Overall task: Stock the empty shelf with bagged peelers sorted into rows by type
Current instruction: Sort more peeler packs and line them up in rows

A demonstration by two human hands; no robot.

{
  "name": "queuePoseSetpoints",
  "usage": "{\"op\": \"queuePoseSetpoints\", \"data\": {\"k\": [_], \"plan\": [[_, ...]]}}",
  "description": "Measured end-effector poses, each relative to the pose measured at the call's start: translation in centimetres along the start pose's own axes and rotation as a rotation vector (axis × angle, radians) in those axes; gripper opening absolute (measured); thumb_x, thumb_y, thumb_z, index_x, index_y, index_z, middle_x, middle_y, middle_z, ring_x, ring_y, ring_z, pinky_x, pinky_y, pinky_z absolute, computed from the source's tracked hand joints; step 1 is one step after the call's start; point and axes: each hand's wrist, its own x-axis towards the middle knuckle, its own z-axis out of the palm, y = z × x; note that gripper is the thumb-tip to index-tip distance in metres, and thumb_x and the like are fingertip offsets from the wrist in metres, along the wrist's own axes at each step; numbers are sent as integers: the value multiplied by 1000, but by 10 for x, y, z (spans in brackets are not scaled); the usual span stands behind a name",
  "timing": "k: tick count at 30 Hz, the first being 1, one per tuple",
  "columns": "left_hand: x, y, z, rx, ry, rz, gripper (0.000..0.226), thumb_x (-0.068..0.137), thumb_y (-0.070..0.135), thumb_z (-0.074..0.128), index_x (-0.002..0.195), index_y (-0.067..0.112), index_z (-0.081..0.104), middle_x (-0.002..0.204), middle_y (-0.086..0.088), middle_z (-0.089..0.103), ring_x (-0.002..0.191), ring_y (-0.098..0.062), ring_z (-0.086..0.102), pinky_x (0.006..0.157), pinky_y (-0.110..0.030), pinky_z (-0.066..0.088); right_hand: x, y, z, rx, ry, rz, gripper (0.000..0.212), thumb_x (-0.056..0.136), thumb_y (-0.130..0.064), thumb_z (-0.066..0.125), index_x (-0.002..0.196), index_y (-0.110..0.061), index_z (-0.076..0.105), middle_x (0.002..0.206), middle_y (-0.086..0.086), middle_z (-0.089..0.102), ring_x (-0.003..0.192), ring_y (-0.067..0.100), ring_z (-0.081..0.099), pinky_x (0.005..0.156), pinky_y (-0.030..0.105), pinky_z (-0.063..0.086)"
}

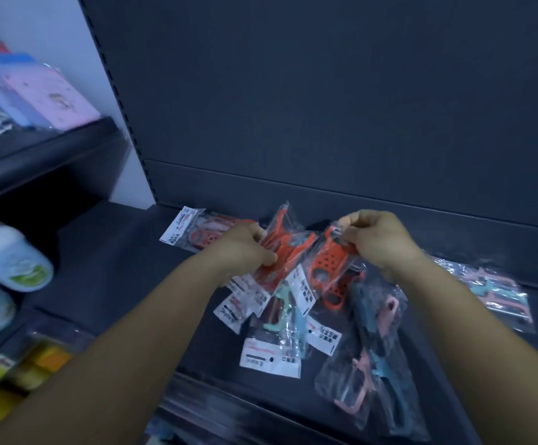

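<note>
A heap of bagged peelers [280, 329] lies on the dark shelf [113, 252]. My left hand [248, 248] grips a clear bag of orange Y-shaped peelers [282, 248] over the heap. My right hand [376, 236] pinches the top of another bag holding an orange perforated peeler [327, 263]. One bagged orange perforated peeler [193, 231] lies flat against the back panel on the left. Teal and pink bagged peelers [376, 354] lie at the front right, and several more [492, 293] are spread at the far right.
The dark back panel [325, 107] rises behind the shelf. A neighbouring shelf at the left holds pink and blue packets [46, 97]. White and green containers [10, 261] stand lower left, with yellow packaged goods [20, 374] below them.
</note>
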Motion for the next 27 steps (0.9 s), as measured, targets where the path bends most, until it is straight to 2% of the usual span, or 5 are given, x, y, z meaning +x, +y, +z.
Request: {"op": "queuePoseSetpoints", "data": {"k": [6,11,16,21,27], "plan": [[6,-44,-54,239,-97,38,27,89,13,61,114,22,60,108,0,66,92,-20,66,75,-33,56,-15,-18,57,-24,-48,73,25,88,1,54,71,-12,65,68,8,63,65,23,59,73,39,56],[14,-79,-86,508,-232,129,34,94,14,53,126,22,56,124,-3,58,98,-18,58,78,-23,46,-35,-28,114,-148,-26,120,26,89,-2,50,72,-11,67,58,2,58,51,16,48,50,22,37],[27,-112,-113,639,-223,240,45,90,7,54,133,19,50,127,-8,58,112,-23,56,90,-25,46,-52,-36,162,-257,63,148,22,90,-9,45,89,-20,64,91,8,67,83,25,61,68,25,46],[23,-128,-127,732,-207,423,57,93,33,54,145,27,33,148,-2,32,137,-23,23,112,-34,24,-72,-36,186,-467,156,200,31,90,-16,42,110,-20,65,114,11,66,110,31,57,89,31,46],[14,-145,-126,729,-325,470,71,80,56,63,141,28,40,145,3,34,134,-17,28,113,-37,30,-90,-37,188,-552,160,291,25,92,-15,44,105,-14,66,110,13,67,101,32,61,76,28,43]]}}
